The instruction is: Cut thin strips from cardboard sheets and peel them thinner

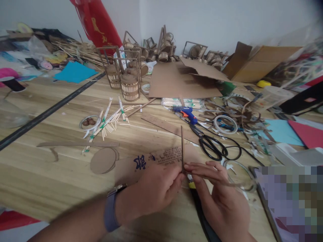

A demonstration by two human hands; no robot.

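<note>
Currently, a narrow brown cardboard strip (182,148) stands upright, nearly edge-on, between both hands, low over the pale wood-grain tabletop (63,178). Left hand (156,188), watch at wrist: grip narrow, fingers curled on the strip's lower end. Right hand (224,198): grip narrow, thumb and fingers pinching a brown length that runs rightward; cannot tell whether it is the same strip, bent.

Obstructions: a black-and-yellow cutter handle (198,205) lies partly under the right hand; a printed brown cardboard piece (169,156) extends behind the left. Black-handled scissors (212,148) rest just beyond the right hand, overlapping a black cord.

Surroundings: two round brown cardboard discs (102,160) overlap at left. Farther off, pale thin wooden sticks (111,122) lie scattered beside brown round beads (90,121) inside a ring. A blue glue gun (185,113) lies near a white tape roll (225,124). Behind stand brown-and-cream cylindrical baskets (130,87) in frames, left of a large flat cardboard sheet (171,79).
</note>
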